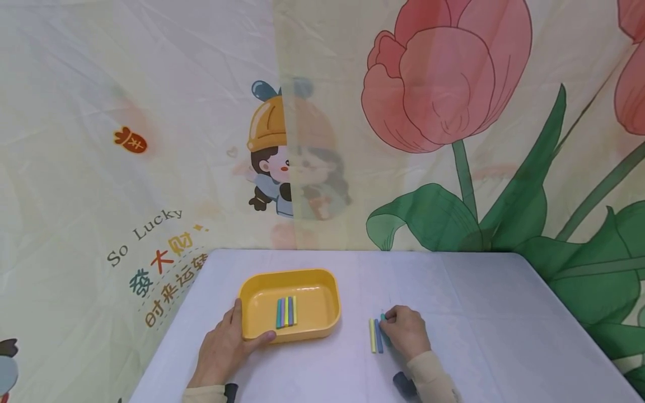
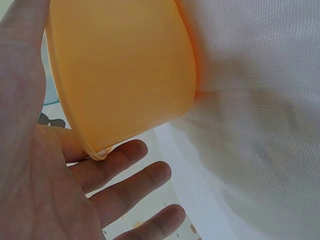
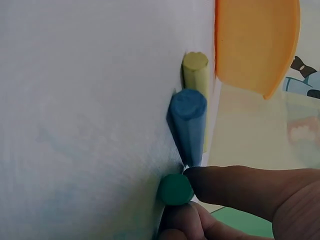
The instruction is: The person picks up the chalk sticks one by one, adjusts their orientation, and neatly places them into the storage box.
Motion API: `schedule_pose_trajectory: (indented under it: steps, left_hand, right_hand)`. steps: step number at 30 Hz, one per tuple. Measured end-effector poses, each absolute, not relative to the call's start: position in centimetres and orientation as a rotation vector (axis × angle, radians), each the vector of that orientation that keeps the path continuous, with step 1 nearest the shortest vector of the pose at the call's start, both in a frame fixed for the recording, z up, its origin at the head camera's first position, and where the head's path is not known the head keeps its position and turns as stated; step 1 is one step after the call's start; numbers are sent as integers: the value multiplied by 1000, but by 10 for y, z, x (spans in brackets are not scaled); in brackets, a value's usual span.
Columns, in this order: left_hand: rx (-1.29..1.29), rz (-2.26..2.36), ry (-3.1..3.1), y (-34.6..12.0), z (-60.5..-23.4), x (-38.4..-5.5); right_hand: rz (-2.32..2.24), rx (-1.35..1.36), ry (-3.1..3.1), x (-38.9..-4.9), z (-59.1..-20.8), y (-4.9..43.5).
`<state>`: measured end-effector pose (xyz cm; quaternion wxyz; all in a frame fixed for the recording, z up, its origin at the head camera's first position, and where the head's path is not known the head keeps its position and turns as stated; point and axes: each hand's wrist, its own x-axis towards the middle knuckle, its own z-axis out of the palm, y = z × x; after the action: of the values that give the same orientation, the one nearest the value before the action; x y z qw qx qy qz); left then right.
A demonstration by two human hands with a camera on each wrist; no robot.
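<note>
left hand [image 1: 224,347]: at the near left corner of the yellow tray [image 1: 318,334], thumb laid on the near rim, fingers spread and fairly straight along the outer left side; judged to be steadying it. the tray sits flat on the table and holds a row of five coloured sticks [image 1: 286,312], chalk-like, lying side by side. to the right of the tray, apart from it, lie a yellow stick [image 1: 372,336] and then a blue stick [image 1: 379,337]; whether these two touch cannot be told. next comes the green stick [image 3: 176,189], pinched between thumb and forefinger of the right hand [image 1: 405,331]. whether it has left the cloth cannot be confirmed.

step in hand, as judged: taking up the green stick while the tray is braced. the next move calls for a secure pinch and a straight lift that does not roll the blue neighbour.

surface: a white cloth [image 1: 478,336] covers the table, with faint creases at the right. a dark cylindrical object [image 1: 403,384] shows beside the right sleeve [image 1: 433,378]; its nature is unclear.

room: printed sheets form the backdrop. from the left: lettering [image 1: 145,238] including "so lucky", a cartoon figure [image 1: 269,162] half veiled by an overlapping panel, then a large pink tulip [image 1: 448,84] with green leaves [image 1: 445,218].
</note>
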<state>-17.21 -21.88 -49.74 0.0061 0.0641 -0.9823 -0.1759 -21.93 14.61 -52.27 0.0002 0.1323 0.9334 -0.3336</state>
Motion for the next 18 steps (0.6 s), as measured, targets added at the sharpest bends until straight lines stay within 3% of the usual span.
schedule_pose_trajectory:
  steps: [18]
  left_hand:
    - [211,-568,-3069,-219,-497,-172]
  right_hand:
    - [-1140,373,2873,-222,-517,159]
